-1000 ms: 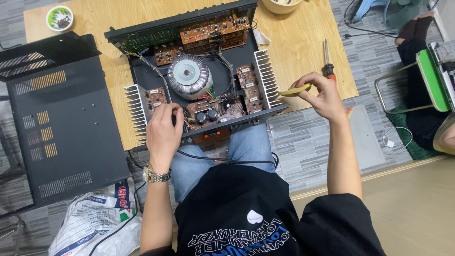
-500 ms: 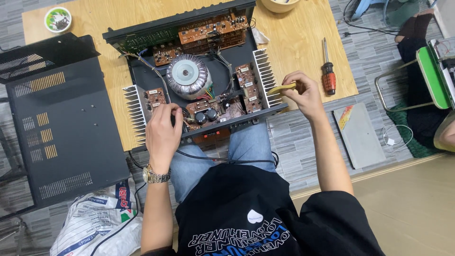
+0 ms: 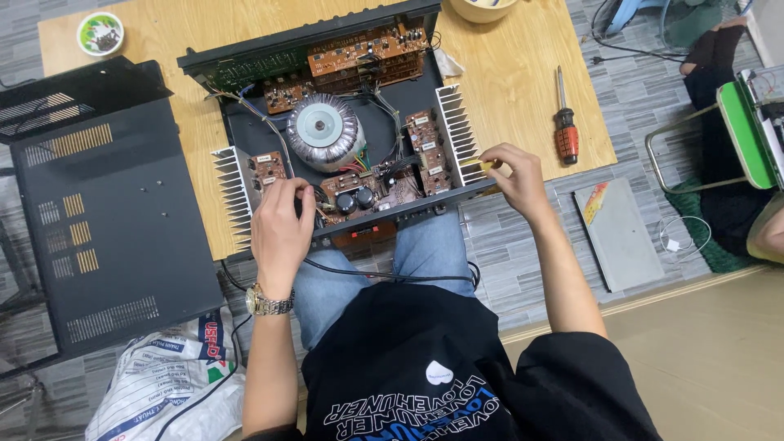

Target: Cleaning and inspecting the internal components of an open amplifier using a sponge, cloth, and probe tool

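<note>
On the wooden counter (image 3: 523,73) lay our opened amplifier (image 3: 343,139). Our left hand (image 3: 280,233) stayed pressed flat on its near-left boards, holding nothing. Our right hand (image 3: 516,175) had moved in from the red screwdriver (image 3: 565,131), pinching a yellow tool (image 3: 480,164) at the right heatsink (image 3: 457,135).

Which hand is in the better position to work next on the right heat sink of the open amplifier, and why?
Probably the right hand. It already holds a yellow-handled tool against the right heat sink. The left hand rests on the near left side of the amplifier, far from that heat sink.
</note>
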